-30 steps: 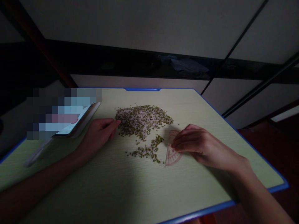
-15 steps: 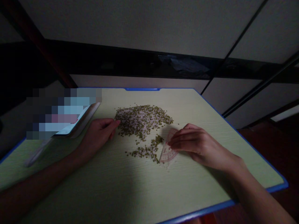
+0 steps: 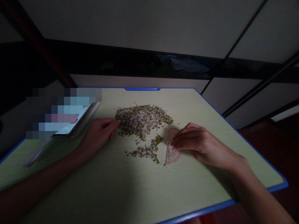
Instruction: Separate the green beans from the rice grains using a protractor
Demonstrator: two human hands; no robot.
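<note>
My right hand (image 3: 192,140) pinches a clear protractor (image 3: 172,155) with red markings, its straight edge facing left. Just left of that edge lies a small scattered patch of green beans (image 3: 147,151) mixed with some white grains. Behind it spreads a larger pile of green beans and white grains (image 3: 142,119), which look like mung beans and rice. My left hand (image 3: 102,130) rests on the table at the pile's left edge, fingers curled in and thumb against the index finger. Whether anything sits in that pinch is too small to make out.
A lit tablet (image 3: 67,129) in a pale case, partly blurred out, stands at the left of the table. The light wood-grain table (image 3: 112,193) has a blue rim. Pale cabinet panels (image 3: 140,28) rise behind it, with a dark open shelf (image 3: 130,63) holding some cloth.
The protractor in my right hand shifted left to the small patch of beans, then back right. A few pale bits now lie near its lower tip. My left hand stayed put.
</note>
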